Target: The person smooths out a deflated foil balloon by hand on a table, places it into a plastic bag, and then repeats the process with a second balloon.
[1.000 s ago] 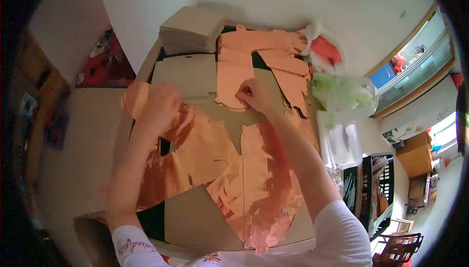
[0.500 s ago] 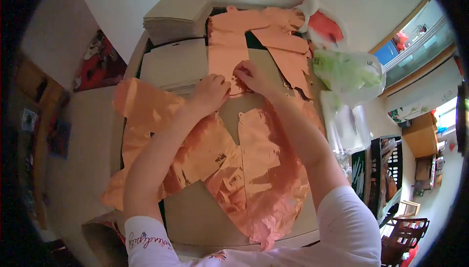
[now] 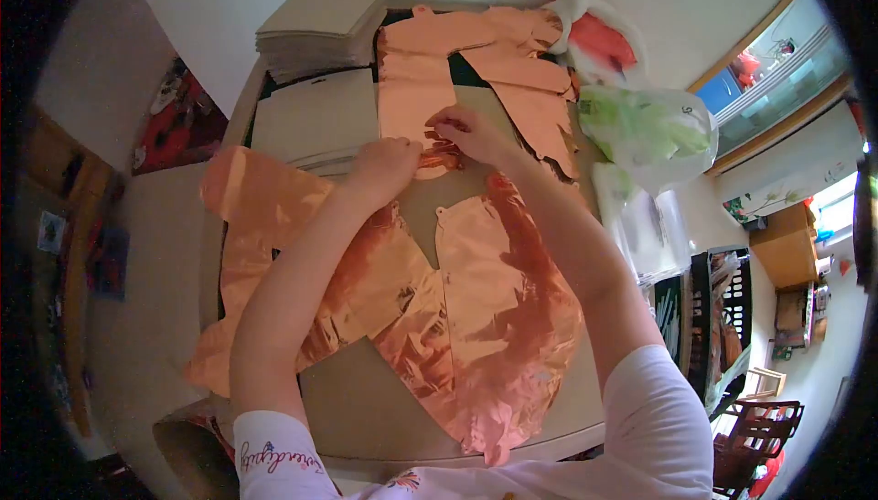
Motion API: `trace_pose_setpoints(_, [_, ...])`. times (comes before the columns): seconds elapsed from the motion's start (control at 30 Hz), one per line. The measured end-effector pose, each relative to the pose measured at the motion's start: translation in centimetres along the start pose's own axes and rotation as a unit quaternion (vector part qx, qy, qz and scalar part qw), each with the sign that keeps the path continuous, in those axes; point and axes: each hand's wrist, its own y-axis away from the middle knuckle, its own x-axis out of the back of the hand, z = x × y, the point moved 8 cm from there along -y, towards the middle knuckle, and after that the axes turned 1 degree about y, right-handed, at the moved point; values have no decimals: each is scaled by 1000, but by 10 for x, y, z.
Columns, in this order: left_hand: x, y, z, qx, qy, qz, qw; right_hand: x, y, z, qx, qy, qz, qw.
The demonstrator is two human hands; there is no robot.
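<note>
Flat rose-gold foil balloons lie spread over the table. My left hand (image 3: 388,167) is closed, its fingertips pinching the near edge of one foil balloon (image 3: 416,89) at the back middle. My right hand (image 3: 466,132) is at the same edge, just to the right, with bent fingers pressed together on the crinkled foil. The exact grip of both hands is partly hidden. Below my forearms lie another foil balloon (image 3: 265,203) on the left and a wide foil balloon (image 3: 494,299) on the right. More foil balloons (image 3: 526,89) lie at the back right.
A stack of grey cards (image 3: 320,20) stands at the back left, with more flat cards (image 3: 315,121) before it. Along the right edge are a clear bag with green contents (image 3: 649,130), clear plastic sleeves (image 3: 649,235) and a black basket (image 3: 722,317).
The near edge of the foil balloon is more crumpled between my hands. My hands stay close together at that edge, and the whole view has shifted slightly.
</note>
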Motion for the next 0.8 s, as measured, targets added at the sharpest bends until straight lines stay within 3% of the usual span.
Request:
trace_pose_setpoints(0.07, [9, -1, -10, 77, 52, 14, 996, 24, 12, -17, 17, 126, 157, 979])
trace_pose_setpoints(0.1, [14, -2, -16, 82, 77, 66, 991, 33, 25, -34, 25, 188, 232, 954])
trace_pose_setpoints(0.17, [19, -2, -33, 92, 129, 166, 973, 20, 45, -57, 75, 162, 198, 964])
trace_pose_setpoints(0.2, [22, -2, -36, 95, 148, 172, 969, 14, 52, -62, 97, 148, 181, 967])
trace_pose_setpoints(0.3, [23, -1, -41, 106, 179, 164, 964, -14, 63, -70, 197, 333, 118, 915])
trace_pose_setpoints(0.4, [18, -4, -42, 128, 157, 120, 972, -18, 50, -32, 91, 253, -1, 963])
trace_pose_setpoints(0.5, [27, -2, -38, 141, 136, 115, 974, -15, 44, -18, 76, 234, 6, 969])
trace_pose_setpoints(0.63, [35, 0, -42, 142, 183, 162, 959, -15, 47, -46, 171, 271, 64, 945])
trace_pose_setpoints(0.7, [38, 0, -42, 143, 212, 177, 950, -17, 45, -50, 148, 274, 20, 950])
trace_pose_setpoints(0.8, [47, -5, -41, 137, 210, 182, 951, -9, 33, -40, 106, 307, 66, 944])
